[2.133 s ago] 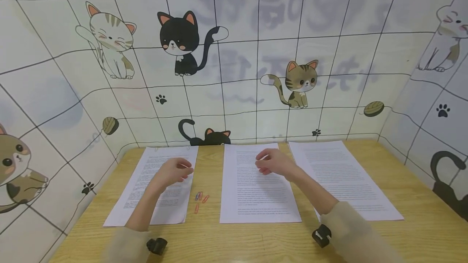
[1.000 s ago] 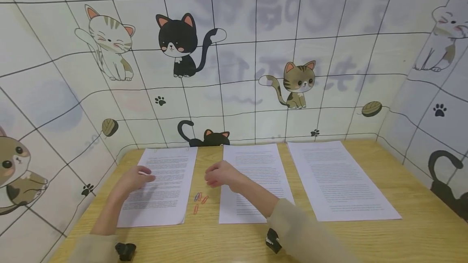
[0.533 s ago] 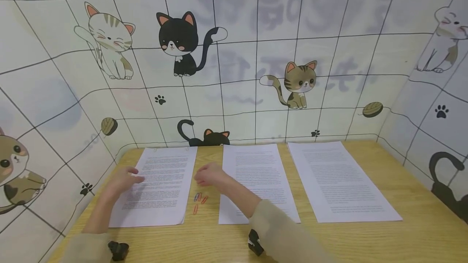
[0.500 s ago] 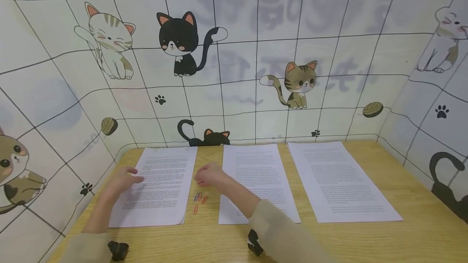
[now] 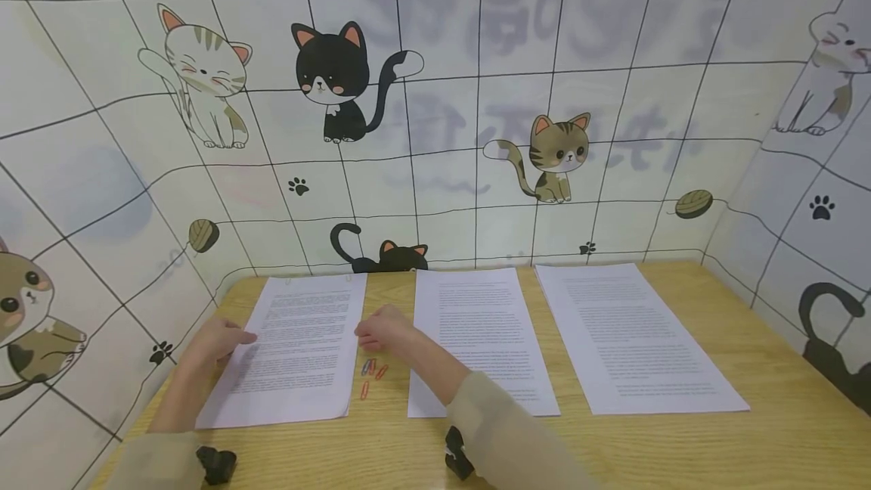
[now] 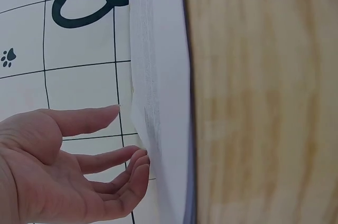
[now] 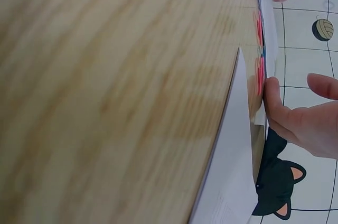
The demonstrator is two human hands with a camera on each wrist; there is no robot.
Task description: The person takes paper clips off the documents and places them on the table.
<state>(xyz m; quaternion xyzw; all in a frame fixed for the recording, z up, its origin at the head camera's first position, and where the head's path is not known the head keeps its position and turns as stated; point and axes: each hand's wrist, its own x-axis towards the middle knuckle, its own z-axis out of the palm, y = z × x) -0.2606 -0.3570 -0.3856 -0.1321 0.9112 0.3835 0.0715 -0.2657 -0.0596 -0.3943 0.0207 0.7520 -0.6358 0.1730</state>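
On the left of the table lies a stack of printed paper point(image 5: 299, 354), with paper clips point(image 5: 289, 280) along its far edge. My left hand point(image 5: 216, 342) is at the stack's left side; in the left wrist view its loosely bent fingers point(image 6: 140, 168) touch the paper's edge, while the thumb stands apart. At the opposite side, my right hand point(image 5: 386, 327) has its fingertips point(image 7: 272, 89) against the right edge, thumb raised away. Just below the right hand, several loose red and blue paper clips point(image 5: 364, 389) lie on the wood.
A second printed stack point(image 5: 486, 346) lies in the middle, partly under the right forearm. Another printed stack point(image 5: 646, 339) is on the right. The wooden table point(image 5: 680, 452) meets a wall point(image 5: 449, 203) with cat drawings behind the papers.
My right hand has come left from over the middle stack to the left stack's right edge. My left hand has moved left to the opposite edge. The left stack has shifted slightly.
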